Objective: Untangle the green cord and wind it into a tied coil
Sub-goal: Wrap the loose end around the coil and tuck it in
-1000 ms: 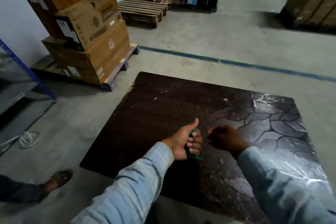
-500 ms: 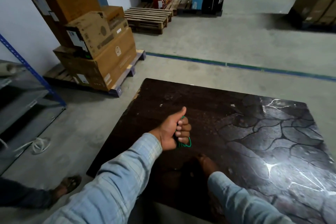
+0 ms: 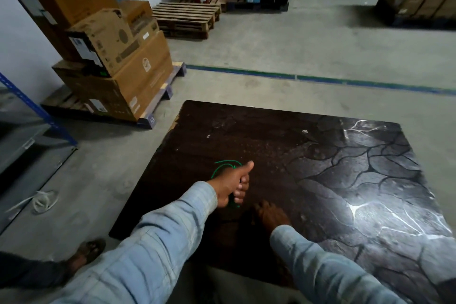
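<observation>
The left hand (image 3: 233,184) is curled into a fist over the dark desk (image 3: 271,145), thumb stretched forward and up, fingers folded tight around the green cord (image 3: 223,166). Most of the cord is buried in that fist; a thin loop of it arcs out beyond the knuckles on the far left side of the hand, curving over the desk surface, and a short green bit pokes out below the little finger at the near side. Whether the loop rests on the desk or hangs just above it cannot be told. The right hand (image 3: 270,215) lies lower and nearer the body, just right of the left fist and apart from it, back turned up, in deep shadow; its fingers are too dark to read, so I cannot tell whether they are spread or closed, and no cord shows in it. Both arms wear pale blue striped sleeves (image 3: 158,242). The desk top is dark brown on the left and has a cracked, glossy pattern with bright glare on the right. Beyond it lies a grey concrete floor (image 3: 283,44) with a blue-green line (image 3: 320,79) painted across. Cardboard boxes (image 3: 111,57) are stacked on a pallet at left, and bare wooden pallets (image 3: 187,17) stand farther back. A sandalled foot (image 3: 85,253) shows at the lower left.
</observation>
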A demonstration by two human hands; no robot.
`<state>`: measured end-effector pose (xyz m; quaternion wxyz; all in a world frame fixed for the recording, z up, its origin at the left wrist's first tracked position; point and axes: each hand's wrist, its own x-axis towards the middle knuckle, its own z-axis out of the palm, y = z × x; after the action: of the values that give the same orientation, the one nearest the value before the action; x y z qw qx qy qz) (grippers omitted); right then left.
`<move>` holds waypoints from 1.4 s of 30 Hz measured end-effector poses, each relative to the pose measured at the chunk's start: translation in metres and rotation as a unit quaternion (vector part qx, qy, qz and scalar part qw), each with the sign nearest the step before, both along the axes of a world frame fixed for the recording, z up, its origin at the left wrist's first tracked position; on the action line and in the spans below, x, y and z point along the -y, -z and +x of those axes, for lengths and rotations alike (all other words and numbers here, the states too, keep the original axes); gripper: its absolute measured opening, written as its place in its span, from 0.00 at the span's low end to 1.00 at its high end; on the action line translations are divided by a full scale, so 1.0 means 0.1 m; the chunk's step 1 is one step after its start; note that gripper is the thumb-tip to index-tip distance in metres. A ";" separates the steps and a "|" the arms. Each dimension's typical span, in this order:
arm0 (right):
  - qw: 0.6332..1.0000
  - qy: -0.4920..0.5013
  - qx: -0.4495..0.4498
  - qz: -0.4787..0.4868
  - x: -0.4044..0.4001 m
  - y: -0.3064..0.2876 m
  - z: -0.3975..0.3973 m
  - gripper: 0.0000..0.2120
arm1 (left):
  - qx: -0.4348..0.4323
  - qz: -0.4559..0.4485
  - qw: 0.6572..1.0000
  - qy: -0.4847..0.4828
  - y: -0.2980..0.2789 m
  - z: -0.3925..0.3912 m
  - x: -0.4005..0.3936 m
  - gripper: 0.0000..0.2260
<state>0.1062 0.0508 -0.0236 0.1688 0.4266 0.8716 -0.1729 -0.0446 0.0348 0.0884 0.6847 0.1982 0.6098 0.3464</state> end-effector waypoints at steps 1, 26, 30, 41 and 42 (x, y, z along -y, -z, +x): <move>1.000 0.000 -0.008 -0.003 0.00 0.01 0.01 0.18 | -0.076 -0.002 0.997 0.027 0.05 0.03 0.02 0.23; 0.821 0.320 -0.442 -0.168 -0.49 -0.59 0.32 0.06 | -0.439 0.136 0.841 0.287 0.20 -0.07 -0.03 0.08; 0.632 0.357 -0.620 -0.298 -0.68 -1.47 0.32 0.09 | -0.292 0.269 0.894 0.209 -0.65 0.11 -0.37 0.05; 0.640 0.341 -0.685 0.066 -0.89 -2.93 0.67 0.12 | -0.021 0.359 0.928 0.100 -1.77 0.58 -0.91 0.25; 0.670 0.333 -0.654 0.108 -0.90 -2.92 0.67 0.14 | 0.012 0.335 0.939 0.074 -1.78 0.63 -0.96 0.29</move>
<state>0.1734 0.1406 0.2683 -0.5608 0.4817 0.5712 -0.3567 0.0185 0.1309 0.2660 0.6095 0.4568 0.4338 0.4812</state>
